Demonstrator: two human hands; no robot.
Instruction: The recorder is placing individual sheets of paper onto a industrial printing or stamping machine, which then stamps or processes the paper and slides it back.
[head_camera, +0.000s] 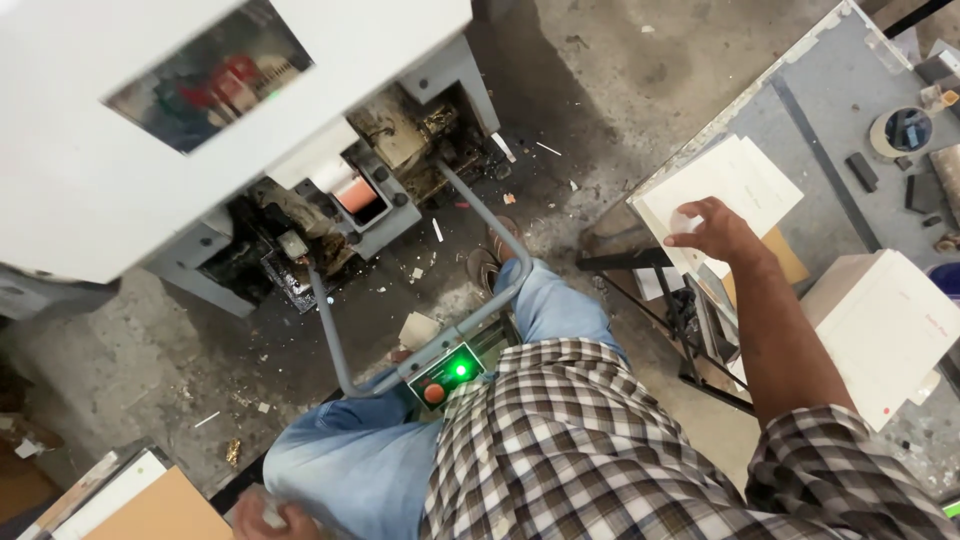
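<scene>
My right hand (712, 228) reaches out to the right and rests on a stack of cream paper sheets (735, 185) lying on the grey worktable (800, 110); its fingers press the stack's near edge. My left hand (275, 518) is low at the bottom left beside my thigh, fingers curled around something small and pale, only partly in view. I sit in blue jeans and a checked shirt facing a grey-white machine (150, 120).
A control box with a green light and a red button (447, 375) sits on a bent metal bar (330, 320) by my knees. A white booklet stack (885, 330) lies at right. Tape roll (900, 130), brown boards (150, 505), scraps on the concrete floor.
</scene>
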